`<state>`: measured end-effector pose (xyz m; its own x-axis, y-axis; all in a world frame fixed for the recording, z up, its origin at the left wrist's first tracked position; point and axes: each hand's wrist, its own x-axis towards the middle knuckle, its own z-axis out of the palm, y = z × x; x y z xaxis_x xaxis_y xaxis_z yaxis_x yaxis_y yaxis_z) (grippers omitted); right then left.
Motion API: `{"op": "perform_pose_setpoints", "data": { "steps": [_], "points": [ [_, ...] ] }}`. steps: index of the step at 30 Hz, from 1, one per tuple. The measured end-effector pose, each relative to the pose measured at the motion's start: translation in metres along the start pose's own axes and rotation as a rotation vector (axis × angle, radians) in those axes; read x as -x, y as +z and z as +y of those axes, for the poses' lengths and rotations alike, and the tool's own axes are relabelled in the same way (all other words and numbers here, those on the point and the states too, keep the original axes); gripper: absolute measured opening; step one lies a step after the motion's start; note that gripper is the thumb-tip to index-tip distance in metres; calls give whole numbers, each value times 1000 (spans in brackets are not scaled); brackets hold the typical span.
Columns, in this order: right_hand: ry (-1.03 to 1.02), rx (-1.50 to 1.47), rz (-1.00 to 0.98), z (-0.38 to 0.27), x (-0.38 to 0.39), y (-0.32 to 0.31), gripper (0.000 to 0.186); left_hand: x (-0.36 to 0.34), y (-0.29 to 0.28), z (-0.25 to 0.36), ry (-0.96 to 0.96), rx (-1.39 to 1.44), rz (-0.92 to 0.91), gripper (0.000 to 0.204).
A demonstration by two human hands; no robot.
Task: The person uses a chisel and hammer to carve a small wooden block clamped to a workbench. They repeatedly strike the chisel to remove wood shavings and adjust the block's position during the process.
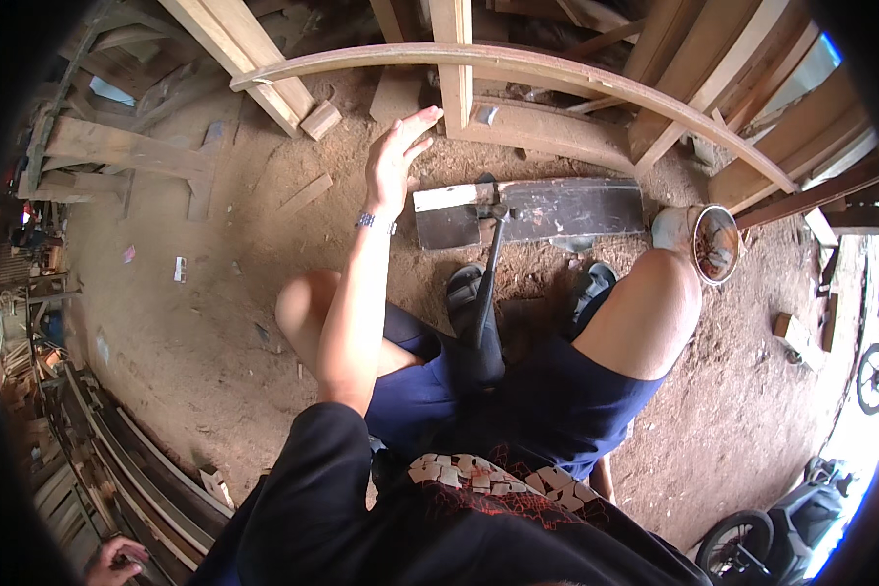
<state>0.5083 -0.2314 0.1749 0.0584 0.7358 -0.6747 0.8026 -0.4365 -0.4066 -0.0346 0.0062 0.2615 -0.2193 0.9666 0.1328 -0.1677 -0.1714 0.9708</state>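
My left hand (393,166), with a band at the wrist, reaches forward with its fingers stretched out. Its fingertips are at the side of an upright wooden post (452,78); I cannot tell whether they press on it. A long curved wooden strip (557,65) crosses in front of that post. Between my legs a hammer (494,256) leans, its dark grip toward me and its head over a dark, worn board (566,210) on the ground. My right hand does not show.
A dirty white bucket (713,244) with brownish contents stands beside my right knee. Wooden frames and planks fill the far side. A wood block (321,120) lies at the far left. Stacked strips (137,459) line the left. Another hand (117,561), its owner unclear, shows lower left. Motorbike (781,532) lower right.
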Motion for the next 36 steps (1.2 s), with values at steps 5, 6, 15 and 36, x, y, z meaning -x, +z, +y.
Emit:
{"op": "perform_pose_setpoints", "data": {
  "steps": [5,6,15,36],
  "points": [
    [8,-2,5,19,0,-2,39,20,19,67,170,-85,-119,63],
    [8,-4,2,23,0,-1,39,25,20,77,172,-126,-129,64],
    [-115,134,65,83,-3,-9,39,79,8,144,167,-370,-244,75],
    [-1139,-781,426,-272,72,-89,20,459,-63,-3,-850,-181,205,48]
  ]
}}
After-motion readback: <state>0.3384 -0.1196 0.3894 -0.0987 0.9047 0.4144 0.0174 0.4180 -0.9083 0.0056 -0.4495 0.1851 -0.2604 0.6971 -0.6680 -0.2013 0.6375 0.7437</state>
